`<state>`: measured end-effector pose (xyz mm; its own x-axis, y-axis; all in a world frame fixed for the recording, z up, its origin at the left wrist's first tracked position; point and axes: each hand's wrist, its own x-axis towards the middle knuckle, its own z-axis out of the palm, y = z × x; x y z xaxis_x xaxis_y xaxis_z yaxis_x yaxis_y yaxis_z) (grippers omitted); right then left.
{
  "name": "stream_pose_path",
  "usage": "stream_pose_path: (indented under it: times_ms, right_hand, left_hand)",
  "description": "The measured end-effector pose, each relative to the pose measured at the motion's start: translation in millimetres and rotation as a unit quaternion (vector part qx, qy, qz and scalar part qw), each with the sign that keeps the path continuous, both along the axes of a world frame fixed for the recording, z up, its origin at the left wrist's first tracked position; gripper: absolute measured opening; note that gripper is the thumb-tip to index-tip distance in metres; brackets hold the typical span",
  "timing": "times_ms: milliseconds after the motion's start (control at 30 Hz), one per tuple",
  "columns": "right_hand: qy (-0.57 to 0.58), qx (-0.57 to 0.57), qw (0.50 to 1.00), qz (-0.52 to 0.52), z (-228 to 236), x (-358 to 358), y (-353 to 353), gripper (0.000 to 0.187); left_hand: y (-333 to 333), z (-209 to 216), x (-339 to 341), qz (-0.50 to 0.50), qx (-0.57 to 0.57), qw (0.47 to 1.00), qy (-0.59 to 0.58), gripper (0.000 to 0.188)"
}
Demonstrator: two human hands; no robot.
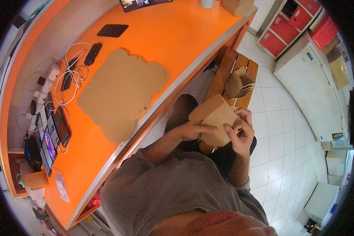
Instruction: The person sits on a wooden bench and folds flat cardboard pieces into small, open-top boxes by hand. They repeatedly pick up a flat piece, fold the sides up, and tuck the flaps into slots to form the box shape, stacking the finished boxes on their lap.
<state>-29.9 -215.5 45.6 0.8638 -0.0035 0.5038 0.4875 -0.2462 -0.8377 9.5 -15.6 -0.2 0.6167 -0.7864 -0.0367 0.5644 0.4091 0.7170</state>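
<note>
1. A kraft paperboard box (218, 118) is held up in front of the body, between the left hand (192, 130) and the right hand (241, 133), near the wooden bench (225, 65). Both hands are in contact with it, so neither can be called nearer.
2. From the left hand, the box is found to the right and slightly far; from the right hand, to the left. Its long axis appears to be laid roughly near to far, tipped to the far left, though the angle is foreshortened.
3. By the left hand, the near-left side is pinched, with the thumb laid across the face; the fingers behind are hidden.
4. By the right hand, the right edge is pinched between thumb and bent fingers.
5. On the bench, beyond the box, a nested stack of kraft paperboard pieces (240, 85) is set; whether anything is contained cannot be told.
6. On the orange counter (173, 35) to the left, a flat cardboard sheet (122, 94) is spread. At the counter's far end a pale cup (207, 3) is placed, its contents unseen.
</note>
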Motion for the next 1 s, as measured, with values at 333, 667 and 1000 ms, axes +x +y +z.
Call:
stream_pose_path:
  times_ms: [333,667,1000]
  right_hand:
    - [-0.024,-0.004,1.0,-0.007,-12,-1,6,0.026]
    - [0.004,-0.071,0.997,-0.017,-16,-3,0,0.032]
    - [0.081,0.131,0.988,-0.011,-8,3,-2,0.045]
  left_hand:
    - [-16,-12,-12,0.072,0.084,0.994,-0.003,0.049]
    - [-10,10,-10,0.033,0.079,0.996,0.015,0.054]
    - [-14,17,3,0.005,-0.104,0.984,0.142,0.054]
